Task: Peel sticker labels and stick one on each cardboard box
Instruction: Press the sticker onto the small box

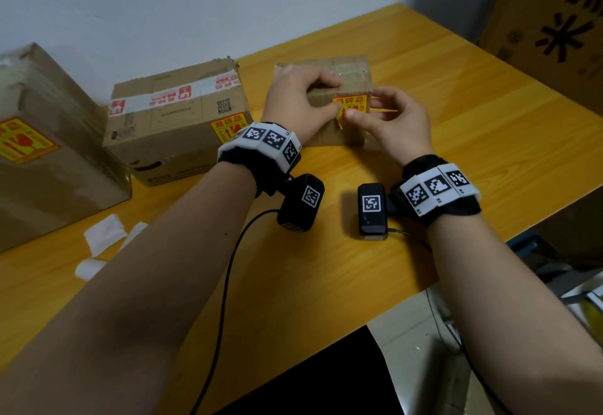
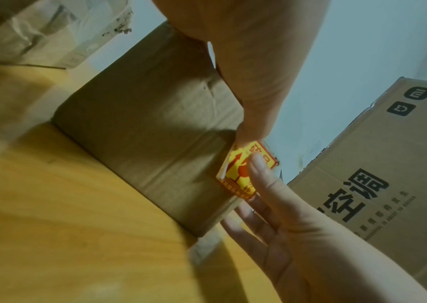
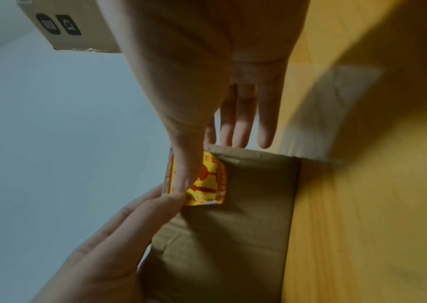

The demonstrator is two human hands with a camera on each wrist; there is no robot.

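Observation:
A small cardboard box lies on the yellow table, and a yellow-and-red sticker label sits on its near right corner. My left hand rests on the box and pinches the label's left edge between thumb and forefinger. The label's lower left corner stands lifted off the cardboard. My right hand presses its thumb on the label while its other fingers stretch straight out past the box. The wrist views show the label between both thumbs, on the box.
A middle box and a large box to the left each carry a yellow label. White backing scraps lie at the front left. A big printed carton stands at the right. The table's edge runs close by my right wrist.

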